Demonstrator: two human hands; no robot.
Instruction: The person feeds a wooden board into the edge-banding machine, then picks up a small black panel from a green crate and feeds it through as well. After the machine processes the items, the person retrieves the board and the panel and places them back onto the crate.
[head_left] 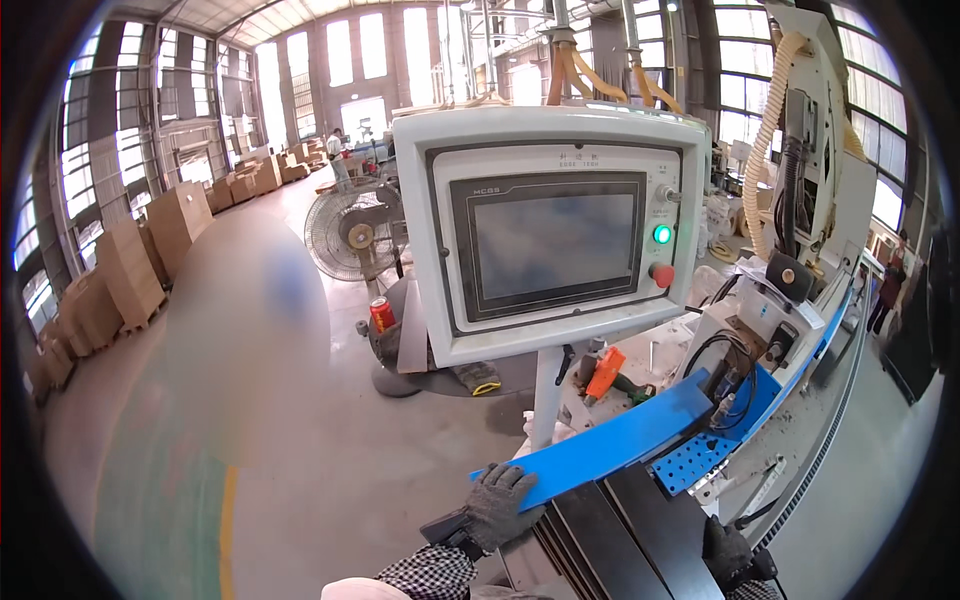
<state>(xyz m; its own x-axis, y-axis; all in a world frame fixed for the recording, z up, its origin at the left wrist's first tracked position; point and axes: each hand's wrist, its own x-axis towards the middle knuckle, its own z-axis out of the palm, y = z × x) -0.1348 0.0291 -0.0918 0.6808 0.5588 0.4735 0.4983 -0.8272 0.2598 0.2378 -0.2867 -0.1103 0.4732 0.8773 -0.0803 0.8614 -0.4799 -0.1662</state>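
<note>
My left hand (pixel 498 504), in a grey knitted glove, rests at the near left end of a long blue plate (pixel 610 437). Its fingers lie flat over that end, pointing away from me. A dark device (pixel 445 526) sits at the left wrist. Several dark flat boards (pixel 600 540) lie side by side below the blue plate, between my hands. Against their right edge is my right hand (pixel 726 550), in a dark glove; its fingers are mostly hidden, so its grip is unclear.
A control panel (pixel 555 245) with a dark screen stands ahead on a white post. Behind the blue plate lies an orange tool (pixel 605 373). A floor fan (pixel 357 235) and red can (pixel 382 314) stand left; machine parts (pixel 780 310) rise right. Cardboard stacks (pixel 130 270) line the far left.
</note>
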